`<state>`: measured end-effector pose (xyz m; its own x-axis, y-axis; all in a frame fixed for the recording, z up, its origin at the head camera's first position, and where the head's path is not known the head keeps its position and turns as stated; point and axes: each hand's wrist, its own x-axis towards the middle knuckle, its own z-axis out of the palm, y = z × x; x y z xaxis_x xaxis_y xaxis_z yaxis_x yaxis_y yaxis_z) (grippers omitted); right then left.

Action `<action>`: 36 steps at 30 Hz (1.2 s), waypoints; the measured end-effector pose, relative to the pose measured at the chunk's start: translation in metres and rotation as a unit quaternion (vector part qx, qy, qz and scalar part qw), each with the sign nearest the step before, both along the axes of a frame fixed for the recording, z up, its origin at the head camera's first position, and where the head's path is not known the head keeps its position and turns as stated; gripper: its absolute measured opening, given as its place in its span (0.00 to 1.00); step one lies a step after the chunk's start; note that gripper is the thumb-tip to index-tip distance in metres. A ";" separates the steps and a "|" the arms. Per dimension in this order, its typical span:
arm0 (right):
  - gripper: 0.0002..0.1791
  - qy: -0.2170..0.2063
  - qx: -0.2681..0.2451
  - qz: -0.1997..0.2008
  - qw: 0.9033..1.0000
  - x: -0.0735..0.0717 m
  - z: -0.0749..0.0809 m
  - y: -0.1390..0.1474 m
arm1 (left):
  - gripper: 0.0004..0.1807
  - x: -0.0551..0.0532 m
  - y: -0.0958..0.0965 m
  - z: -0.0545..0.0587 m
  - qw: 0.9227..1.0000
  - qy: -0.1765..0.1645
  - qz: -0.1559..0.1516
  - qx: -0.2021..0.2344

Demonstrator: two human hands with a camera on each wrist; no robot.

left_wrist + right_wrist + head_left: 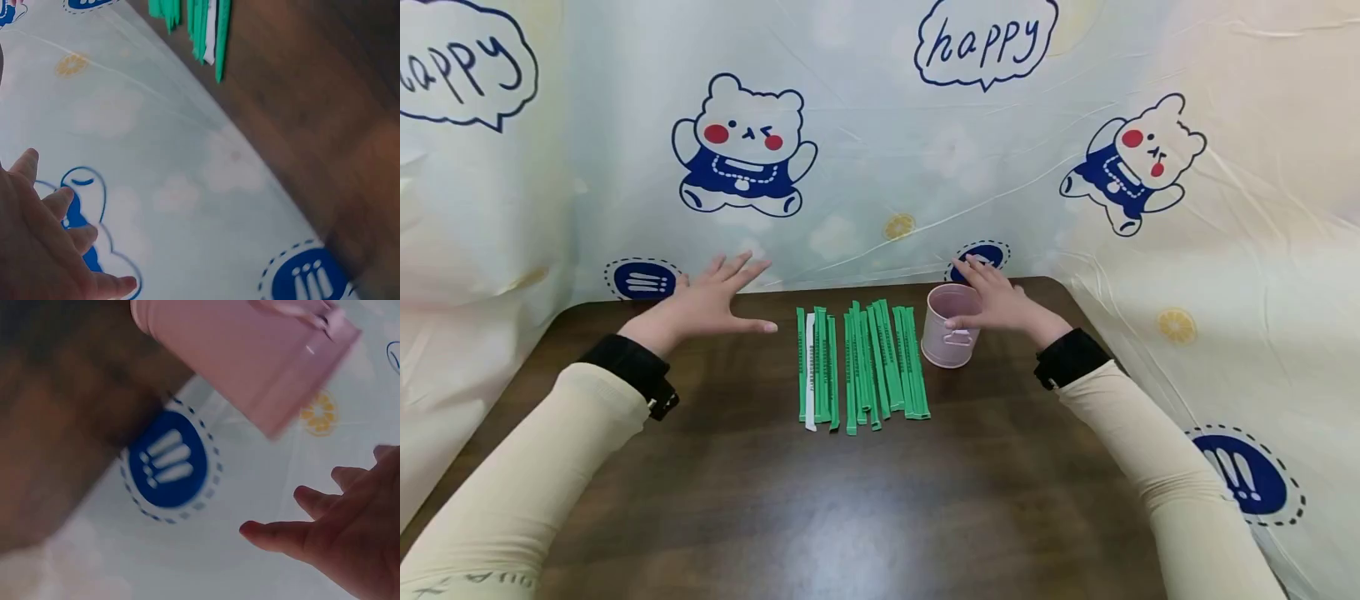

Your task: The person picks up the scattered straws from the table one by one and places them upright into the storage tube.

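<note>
Several slim green stick packets lie side by side in the middle of the wooden table, pointing away from me. Among them at the left is one white stick packet. A pink cup with a small handle stands upright just right of the row. To the left of the packets, my left hand is held with its fingers spread and holds nothing. My right hand is spread too, overlapping the cup's right side in the head view; the right wrist view shows its fingers straight, apart from the cup.
A pale printed sheet with bears and lettering hangs behind the table and along both sides. The dark brown tabletop has rounded far corners. Each wrist wears a black band.
</note>
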<state>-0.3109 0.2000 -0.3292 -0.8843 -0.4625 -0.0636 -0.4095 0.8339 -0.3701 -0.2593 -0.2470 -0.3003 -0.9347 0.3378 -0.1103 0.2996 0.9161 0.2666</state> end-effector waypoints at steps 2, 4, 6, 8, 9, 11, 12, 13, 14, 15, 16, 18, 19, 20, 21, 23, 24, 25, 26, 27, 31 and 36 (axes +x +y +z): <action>0.63 -0.005 -0.045 -0.001 0.999 -0.003 -0.012 0.001 | 0.60 -0.002 0.001 -0.008 1.000 -0.015 -0.003 0.015; 0.66 -0.009 -0.088 -0.007 0.996 -0.005 -0.023 0.003 | 0.58 -0.004 0.003 -0.017 0.999 -0.034 -0.009 0.040; 0.69 -0.013 -0.129 -0.019 0.991 -0.006 -0.033 0.004 | 0.57 -0.005 0.003 -0.027 0.996 -0.051 -0.011 0.071; 0.71 -0.021 -0.175 -0.032 0.984 -0.005 -0.043 0.006 | 0.57 -0.005 0.005 -0.038 0.993 -0.067 -0.009 0.101; 0.72 -0.024 -0.196 -0.038 0.980 -0.005 -0.048 0.006 | 0.56 -0.005 0.005 -0.044 0.991 -0.075 -0.004 0.114; 0.74 -0.025 -0.240 -0.039 0.970 -0.005 -0.059 0.007 | 0.55 -0.006 0.004 -0.054 0.987 -0.089 0.010 0.131; 0.74 -0.026 -0.263 -0.040 0.964 -0.006 -0.065 0.008 | 0.54 -0.006 0.004 -0.058 0.986 -0.095 0.017 0.136; 0.76 -0.028 -0.287 -0.040 0.957 -0.006 -0.070 0.008 | 0.53 -0.006 0.004 -0.063 0.985 -0.101 0.024 0.141; 0.77 -0.027 -0.306 -0.041 0.951 -0.007 -0.076 0.009 | 0.52 -0.006 0.004 -0.067 0.984 -0.105 0.031 0.143; 0.78 -0.029 -0.327 -0.046 0.944 -0.008 -0.082 0.010 | 0.51 -0.007 0.004 -0.072 0.983 -0.108 0.037 0.146; 0.80 -0.032 -0.347 -0.053 0.936 -0.008 -0.087 0.010 | 0.50 -0.008 0.004 -0.076 0.982 -0.110 0.043 0.146; 0.81 -0.039 -0.383 -0.069 0.920 -0.010 -0.096 0.012 | 0.47 -0.009 0.006 -0.084 0.981 -0.111 0.050 0.149; 0.81 -0.042 -0.396 -0.075 0.914 -0.011 -0.099 0.013 | 0.46 -0.009 0.007 -0.088 0.981 -0.111 0.052 0.149; 0.80 -0.046 -0.407 -0.082 0.908 -0.012 -0.102 0.014 | 0.45 -0.010 0.009 -0.092 0.981 -0.111 0.055 0.150; 0.80 -0.052 -0.412 -0.087 0.905 -0.013 -0.104 0.014 | 0.44 -0.010 0.010 -0.096 0.980 -0.112 0.060 0.152; 0.79 -0.063 -0.409 -0.087 0.906 -0.014 -0.105 0.015 | 0.42 -0.009 0.012 -0.102 0.979 -0.115 0.067 0.153; 0.80 -0.069 -0.408 -0.083 0.906 -0.015 -0.105 0.015 | 0.41 -0.009 0.013 -0.104 0.978 -0.118 0.071 0.155; 0.81 -0.076 -0.405 -0.078 0.908 -0.015 -0.105 0.014 | 0.41 -0.009 0.014 -0.106 0.978 -0.120 0.075 0.154; 0.83 -0.081 -0.403 -0.072 0.909 -0.015 -0.106 0.014 | 0.40 -0.009 0.014 -0.108 0.977 -0.123 0.080 0.154; 0.81 -0.086 -0.401 -0.065 0.910 -0.015 -0.106 0.014 | 0.40 -0.010 0.014 -0.110 0.977 -0.123 0.083 0.151; 0.67 -0.092 -0.386 -0.058 0.916 -0.013 -0.104 0.013 | 0.37 -0.015 0.016 -0.112 0.977 -0.122 0.092 0.148; 0.55 -0.075 -0.334 -0.064 0.937 -0.017 -0.101 0.016 | 0.37 -0.020 0.021 -0.109 0.972 -0.128 0.104 0.165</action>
